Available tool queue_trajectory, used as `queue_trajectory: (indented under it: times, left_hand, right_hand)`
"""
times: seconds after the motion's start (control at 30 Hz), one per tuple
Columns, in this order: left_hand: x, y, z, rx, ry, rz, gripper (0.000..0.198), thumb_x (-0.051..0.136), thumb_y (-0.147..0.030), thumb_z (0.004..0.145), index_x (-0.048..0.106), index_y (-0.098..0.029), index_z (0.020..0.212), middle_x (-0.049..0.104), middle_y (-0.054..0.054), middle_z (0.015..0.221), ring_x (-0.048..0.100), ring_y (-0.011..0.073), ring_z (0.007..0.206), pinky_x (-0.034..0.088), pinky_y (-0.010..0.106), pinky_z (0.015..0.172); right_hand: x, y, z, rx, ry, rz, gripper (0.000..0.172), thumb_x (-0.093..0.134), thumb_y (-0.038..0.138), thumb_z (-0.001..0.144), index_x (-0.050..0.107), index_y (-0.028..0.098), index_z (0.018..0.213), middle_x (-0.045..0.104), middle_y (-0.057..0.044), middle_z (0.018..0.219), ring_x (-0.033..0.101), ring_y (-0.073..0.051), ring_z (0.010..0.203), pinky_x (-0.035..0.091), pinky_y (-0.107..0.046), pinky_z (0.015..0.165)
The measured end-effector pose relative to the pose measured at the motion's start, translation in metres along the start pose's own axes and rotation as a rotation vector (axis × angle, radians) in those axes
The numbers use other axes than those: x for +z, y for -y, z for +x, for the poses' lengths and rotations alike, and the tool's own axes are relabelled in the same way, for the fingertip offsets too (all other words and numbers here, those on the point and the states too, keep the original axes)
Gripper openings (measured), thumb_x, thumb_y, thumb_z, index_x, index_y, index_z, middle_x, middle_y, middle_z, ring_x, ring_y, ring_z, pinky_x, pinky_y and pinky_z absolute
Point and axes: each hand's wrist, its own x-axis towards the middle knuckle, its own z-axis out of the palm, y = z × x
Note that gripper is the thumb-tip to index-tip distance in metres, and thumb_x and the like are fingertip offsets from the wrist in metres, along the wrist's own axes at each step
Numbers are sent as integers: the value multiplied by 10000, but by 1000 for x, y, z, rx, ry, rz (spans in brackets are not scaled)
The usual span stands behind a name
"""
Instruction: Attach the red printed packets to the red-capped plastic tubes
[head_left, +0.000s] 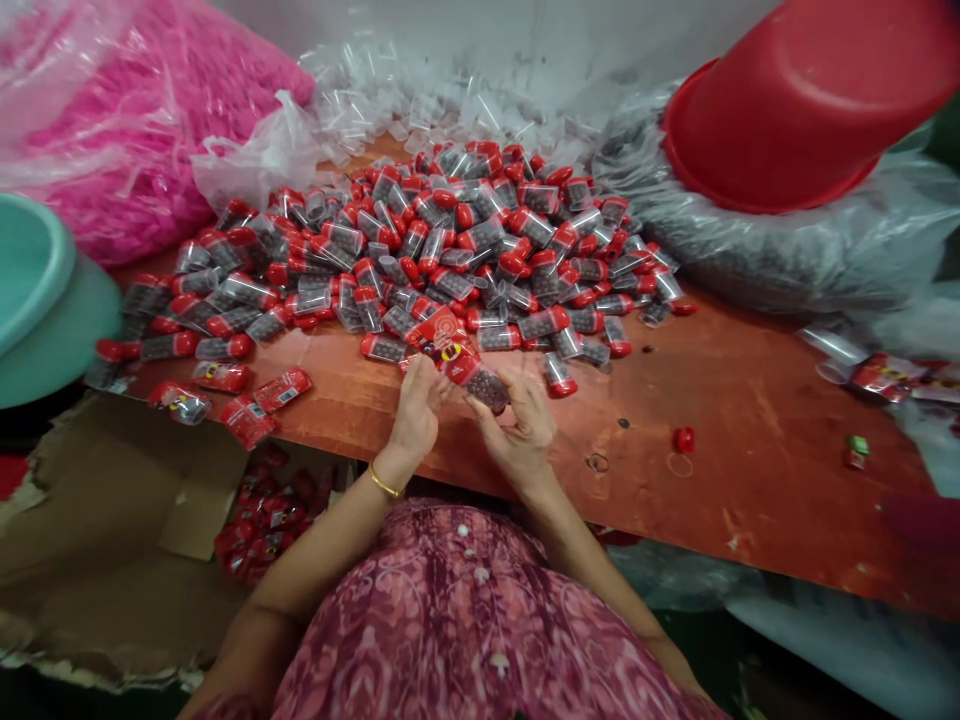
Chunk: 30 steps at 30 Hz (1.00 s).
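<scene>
Between my hands is a clear plastic tube of small dark pellets, its upper part inside a red printed sleeve. My right hand grips the tube's bare lower end between thumb and fingers. With its fingers closed at the sleeve's left edge, my left hand holds the sleeve; a gold bangle circles that wrist. Just beyond lies a big heap of similar red-capped tubes. Several tubes in red sleeves rest near the table's front edge at left.
An open cardboard box below the table edge holds red-sleeved packs. A teal basin and a bag of pink pieces stand left. Clear empty tubes lie behind; a red bucket tilts on a plastic bag at right.
</scene>
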Motion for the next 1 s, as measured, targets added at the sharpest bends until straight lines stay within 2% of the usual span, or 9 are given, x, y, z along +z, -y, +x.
queue_trajectory:
  times: [0.13,0.33,0.5,0.63,0.77,0.9,1.0]
  left_hand:
    - [12,-1,6,-32,145,95,427,745,-527,564,629,-165,759,698,42,741,664,197,803,503,283,705]
    - [24,15,-4,64,53,81,378,707,-515,633,677,-163,766,726,58,812,663,202,876,506,293,772]
    - [19,16,-11,96,120,124,385,608,-540,733,698,-181,838,722,64,895,646,191,918,495,276,782]
    - [11,17,-17,171,156,227,342,642,-508,725,700,-186,825,711,32,841,640,169,852,483,243,740]
    - [8,11,-9,124,231,113,410,659,-562,676,685,-177,816,703,24,807,646,166,812,490,252,730]
    - [14,9,2,58,210,136,441,683,-559,651,678,-139,782,683,31,697,646,164,724,493,272,707]
    - [17,16,-1,98,188,195,402,670,-528,686,685,-143,800,678,20,696,627,136,676,483,258,688]
  right_hand:
    - [-2,3,-1,-34,1,-20,351,573,309,826,531,236,1168,661,-84,971,622,-234,914,515,-403,846]
    - [4,15,4,14,-23,-28,283,566,287,836,550,230,1113,668,-71,935,630,-208,847,530,-365,781]
    - [11,15,0,120,-89,98,305,587,298,822,550,224,1115,658,-64,917,628,-192,839,533,-338,764]
    - [7,11,1,102,-107,141,306,594,286,817,560,217,1112,654,-67,930,626,-190,842,525,-323,765]
    - [1,8,0,87,-124,112,317,640,286,785,577,194,1082,648,-63,913,623,-187,825,524,-318,758]
    - [4,10,-4,48,-112,99,338,657,248,771,572,196,1093,666,-51,934,635,-176,850,523,-301,778]
    - [9,14,-3,53,-141,123,331,618,216,788,564,189,1114,671,-66,980,638,-179,899,521,-304,810]
